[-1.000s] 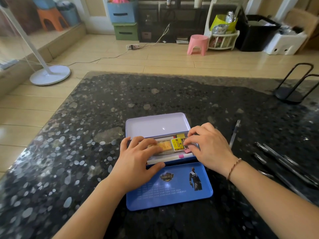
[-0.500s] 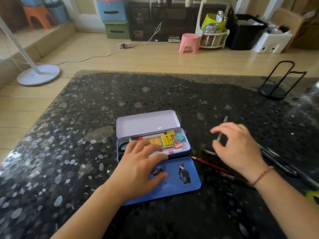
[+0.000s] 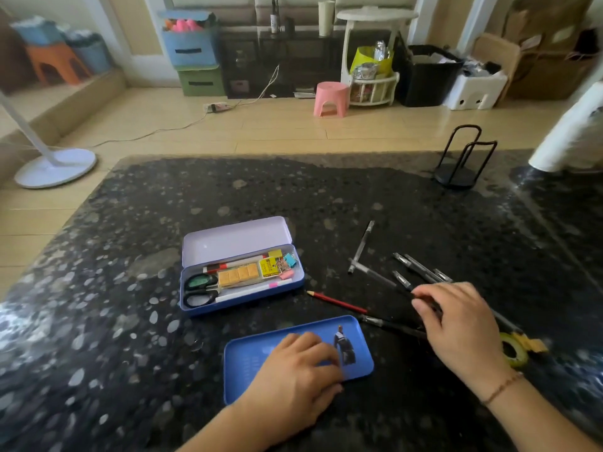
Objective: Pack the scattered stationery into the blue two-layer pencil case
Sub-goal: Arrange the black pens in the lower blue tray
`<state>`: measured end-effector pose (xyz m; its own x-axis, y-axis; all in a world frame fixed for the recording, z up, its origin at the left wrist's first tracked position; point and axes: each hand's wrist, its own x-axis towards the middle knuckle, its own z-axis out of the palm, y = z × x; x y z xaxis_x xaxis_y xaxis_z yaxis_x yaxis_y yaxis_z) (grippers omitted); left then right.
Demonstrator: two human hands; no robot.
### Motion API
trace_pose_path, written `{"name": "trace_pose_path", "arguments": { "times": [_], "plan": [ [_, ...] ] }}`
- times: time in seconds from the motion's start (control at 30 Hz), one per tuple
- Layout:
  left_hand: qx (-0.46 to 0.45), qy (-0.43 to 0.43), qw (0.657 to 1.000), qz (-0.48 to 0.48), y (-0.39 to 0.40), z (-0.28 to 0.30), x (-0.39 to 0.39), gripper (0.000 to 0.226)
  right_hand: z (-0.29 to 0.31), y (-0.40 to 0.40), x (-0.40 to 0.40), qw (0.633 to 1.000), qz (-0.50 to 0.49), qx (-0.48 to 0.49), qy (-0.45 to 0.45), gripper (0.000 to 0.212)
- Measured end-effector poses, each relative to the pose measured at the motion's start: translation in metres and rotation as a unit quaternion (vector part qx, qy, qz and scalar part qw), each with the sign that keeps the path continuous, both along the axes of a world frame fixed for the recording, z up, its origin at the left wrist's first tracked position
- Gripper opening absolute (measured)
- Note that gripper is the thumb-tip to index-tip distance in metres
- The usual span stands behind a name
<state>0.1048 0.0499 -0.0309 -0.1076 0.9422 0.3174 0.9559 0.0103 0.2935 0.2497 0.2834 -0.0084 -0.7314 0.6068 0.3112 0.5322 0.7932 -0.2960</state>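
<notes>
Black speckled stone makes up the table (image 3: 130, 337), with pale wood flooring beyond it, a white fan base (image 3: 55, 167) at the far left, a pink stool (image 3: 330, 98) and stacked storage boxes along the back wall; a black wire holder (image 3: 461, 161) stands on the table's far right part; the blue pencil case (image 3: 241, 290) lies open left of centre, its pale lid tipped back away from the person; inside it sit green-handled scissors (image 3: 199, 288) at the left end, a row of yellow erasers (image 3: 238, 274) in the middle, a yellow box (image 3: 269, 267) beside them, small coloured clips at the right end, and white pens along the far and near walls; the blue tray (image 3: 254, 360), printed with a small figure, lies flat on the table nearer the person, apart from the case; the left hand (image 3: 300, 376) rests on top of this tray, fingers loosely bent and pressing on its surface, grasping nothing that can be seen; a red pencil (image 3: 337, 301) lies between the case and the right hand (image 3: 456, 327), point toward the case; several black pens (image 3: 414, 269) are scattered to the right of the case; the right hand is over the near ends of these pens, fingers curled down onto them, though whether it actually grips one I cannot tell; a roll of green tape (image 3: 515, 350) lies just right of that wrist.
</notes>
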Motion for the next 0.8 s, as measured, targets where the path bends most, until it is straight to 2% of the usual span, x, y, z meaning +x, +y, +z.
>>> {"name": "trace_pose_path", "arguments": {
  "times": [0.07,0.17,0.27,0.37,0.43,0.5,0.57,0.63,0.7,0.77,0.8],
  "plan": [
    [0.042,0.004,0.999,0.018,0.005,0.007,0.013,0.017,0.006,-0.015,-0.004,0.996,0.076,-0.035,0.038,0.012],
    [0.12,-0.016,0.988,0.096,-0.005,0.016,0.008,0.019,0.006,-0.052,-0.015,0.981,0.187,-0.053,0.02,0.017],
    [0.087,0.015,0.981,0.175,-0.022,0.009,-0.01,0.031,-0.004,-0.08,-0.031,0.969,0.244,-0.023,-0.004,0.011],
    [0.045,0.021,0.98,0.19,-0.029,0.003,-0.02,0.03,-0.01,-0.085,-0.039,0.965,0.26,-0.011,-0.034,0.014],
    [0.017,0.021,0.984,0.176,-0.031,0.002,-0.023,0.025,-0.003,-0.072,-0.039,0.977,0.213,-0.014,-0.027,0.017],
    [-0.013,0.01,0.986,0.165,-0.033,0.003,-0.025,0.023,0.01,-0.045,-0.033,0.995,0.086,-0.02,-0.035,0.015],
    [-0.029,-0.01,0.986,0.163,-0.034,0.004,-0.026,0.025,0.02,-0.011,-0.022,0.993,-0.058,-0.03,-0.103,0.023],
    [-0.042,-0.026,0.986,0.159,-0.036,0.007,-0.025,0.032,0.025,0.013,-0.013,0.966,-0.145,-0.07,-0.201,0.028],
    [-0.054,-0.032,0.986,0.152,-0.037,0.01,-0.023,0.04,0.022,0.02,-0.011,0.95,-0.162,-0.113,-0.24,0.019],
    [-0.056,-0.041,0.984,0.162,-0.037,0.012,-0.022,0.05,0.021,0.016,-0.014,0.959,-0.148,-0.118,-0.213,0.003],
    [-0.051,-0.048,0.982,0.175,-0.036,0.013,-0.022,0.056,0.022,0.009,-0.016,0.972,-0.119,-0.094,-0.182,0.005]
  ]
}}
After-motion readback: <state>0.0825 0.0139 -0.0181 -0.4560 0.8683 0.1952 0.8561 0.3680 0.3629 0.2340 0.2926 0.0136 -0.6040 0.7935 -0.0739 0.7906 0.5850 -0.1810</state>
